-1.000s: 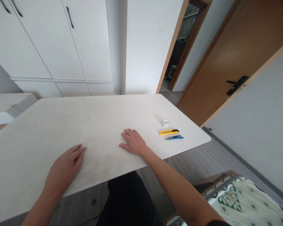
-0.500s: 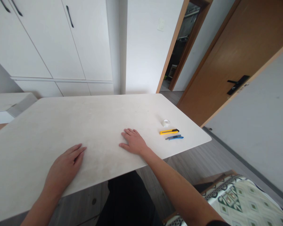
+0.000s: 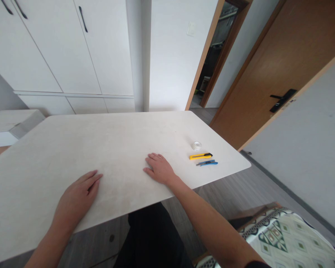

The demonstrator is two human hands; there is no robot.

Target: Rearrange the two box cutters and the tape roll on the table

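My left hand [image 3: 77, 199] rests on the white table [image 3: 100, 139] with its fingers stretched out, holding nothing. To the right of it, my right hand [image 3: 159, 168] lies flat on the same tabletop, fingers a little apart and nothing in its grasp. Nearest to that hand, on its right, are a yellow box cutter [image 3: 200, 156] with a black end and a blue box cutter [image 3: 207, 163] just in front of it. Behind the two cutters sits a roll of clear tape [image 3: 196, 145]. Neither hand touches these things.
White cabinets [image 3: 72, 52] with dark handles stand beyond the table. A white box [image 3: 13, 124] is at the far left. On the right are a wooden door [image 3: 267, 67] with a black handle and, lower down, a patterned cloth surface [image 3: 298, 238]. The table's front edge runs under my forearms.
My right hand has slid very slightly to the right on the table. The left hand, the cutters and the tape stay where they were.
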